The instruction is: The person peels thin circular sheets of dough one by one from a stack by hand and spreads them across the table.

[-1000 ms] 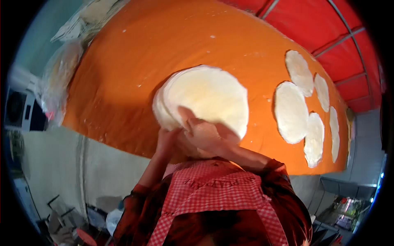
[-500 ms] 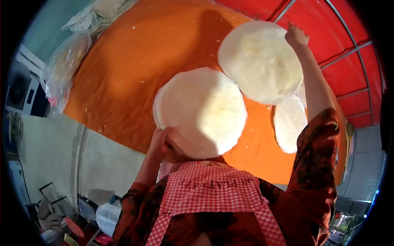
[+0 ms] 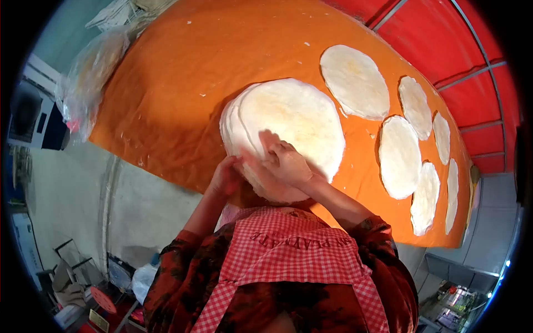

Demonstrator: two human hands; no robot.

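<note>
In front of me lies a stack of thin, round, pale flatbreads (image 3: 302,111), layered with their left edges fanned out. At the stack's near-left edge, my left hand (image 3: 226,175) is closed, its fingers against the rim. My right hand (image 3: 288,165) is over the lower left part of the top flatbread, fingers curled and pointing left toward the other hand. Some blur lies between the two hands, so I cannot make out what the right fingertips hold. To the right, a single flatbread (image 3: 355,82) and another single flatbread (image 3: 401,157) lie flat, apart from the stack.
An orange cloth (image 3: 172,94) covers the wide surface, with small crumbs on it. Several more flatbreads (image 3: 425,198) lie spread at the right. A clear plastic bag (image 3: 91,83) hangs at the far-left edge. Red panels (image 3: 444,41) with metal bars stand behind on the right.
The flatbread my right hand held out at the upper right now lies flat on the orange cloth. My right hand has come back left and down onto the stack; the left stays at its edge.
</note>
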